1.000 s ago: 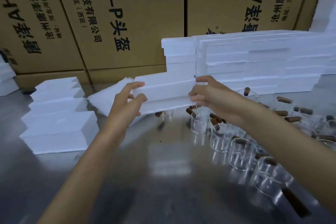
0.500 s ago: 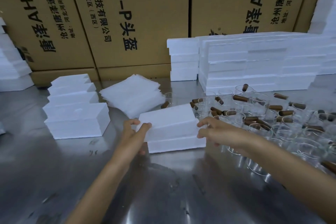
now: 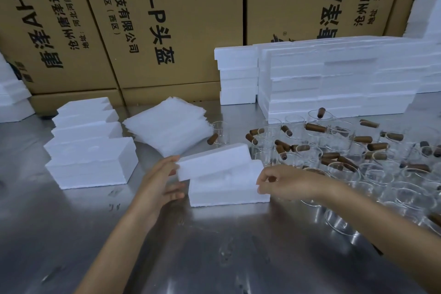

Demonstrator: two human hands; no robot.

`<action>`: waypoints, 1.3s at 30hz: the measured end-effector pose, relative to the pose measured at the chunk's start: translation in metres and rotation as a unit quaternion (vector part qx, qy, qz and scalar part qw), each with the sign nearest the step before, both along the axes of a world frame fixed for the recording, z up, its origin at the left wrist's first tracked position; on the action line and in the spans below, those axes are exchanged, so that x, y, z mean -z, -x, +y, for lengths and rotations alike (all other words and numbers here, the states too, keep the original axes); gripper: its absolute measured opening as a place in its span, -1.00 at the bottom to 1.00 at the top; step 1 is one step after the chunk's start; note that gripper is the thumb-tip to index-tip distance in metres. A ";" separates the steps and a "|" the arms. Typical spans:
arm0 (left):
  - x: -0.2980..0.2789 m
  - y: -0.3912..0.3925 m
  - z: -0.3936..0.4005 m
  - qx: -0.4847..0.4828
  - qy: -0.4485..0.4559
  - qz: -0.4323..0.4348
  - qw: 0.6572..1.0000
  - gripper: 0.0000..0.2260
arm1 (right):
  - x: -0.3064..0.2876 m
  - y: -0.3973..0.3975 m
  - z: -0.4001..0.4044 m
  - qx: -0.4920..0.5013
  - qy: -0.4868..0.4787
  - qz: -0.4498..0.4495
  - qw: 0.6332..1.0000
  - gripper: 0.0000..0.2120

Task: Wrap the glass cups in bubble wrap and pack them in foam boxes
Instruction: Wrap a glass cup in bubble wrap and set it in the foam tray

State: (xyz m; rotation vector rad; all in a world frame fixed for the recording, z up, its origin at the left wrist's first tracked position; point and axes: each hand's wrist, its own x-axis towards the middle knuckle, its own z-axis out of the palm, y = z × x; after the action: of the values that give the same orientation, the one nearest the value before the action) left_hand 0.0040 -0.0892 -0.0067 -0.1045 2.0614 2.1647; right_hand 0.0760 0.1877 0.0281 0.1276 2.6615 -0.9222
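Foam box [image 3: 229, 188] is now down on the surface [image 3: 214, 258] between the hands; a second ago it was held up in the air near the back stack, closed. Left hand [image 3: 160, 181] pinches the near-left end of the lid [image 3: 214, 161], thumb on top, fingers under, lid tilted up off the base. Right hand [image 3: 281, 181] has fingers curled on the base's right end, bracing it. So the box is fetched and half open; nothing inside that I can make out. Glass cups [image 3: 346, 157] with brown handles crowd the surface just beyond and to the right of the right hand, all unwrapped as far as I can tell. Bubble wrap sheets [image 3: 167, 126] are stacked just beyond the left hand; more foam boxes [image 3: 90, 162] well left of it. Next, I'd guess: lid aside, then sheet and cup. Watch the elbow near the cups.
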 end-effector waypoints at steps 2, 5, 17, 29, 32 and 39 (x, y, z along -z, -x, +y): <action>0.001 0.002 0.004 0.023 -0.012 -0.012 1.000 -0.83 | 0.003 0.003 0.001 0.001 0.002 0.010 1.000 -0.84; 0.002 0.006 0.006 -0.017 -0.037 0.013 0.999 -0.83 | 0.006 0.008 0.003 0.000 -0.005 0.039 0.999 -0.86; 0.013 0.011 -0.029 -0.183 0.268 0.125 0.938 -0.80 | 0.009 0.015 0.008 -0.018 -0.038 0.083 0.996 -0.90; -0.027 0.076 0.059 -0.017 0.436 0.243 0.866 -0.80 | -0.011 0.082 -0.026 0.036 0.027 0.231 0.972 -0.63; -0.025 0.089 0.071 -0.036 0.414 0.237 0.878 -0.80 | -0.004 0.132 -0.045 0.058 0.012 0.216 0.975 -0.56; -0.011 0.103 0.070 -0.083 0.386 0.244 0.886 -0.85 | 0.037 0.213 -0.078 0.159 -0.019 0.152 0.975 -0.26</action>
State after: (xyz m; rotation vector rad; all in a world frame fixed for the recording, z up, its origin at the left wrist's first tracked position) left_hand -0.0987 -0.0195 0.0043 0.2110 3.2022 1.3772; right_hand -0.1369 0.1100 -0.0092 0.4686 2.9997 -1.0610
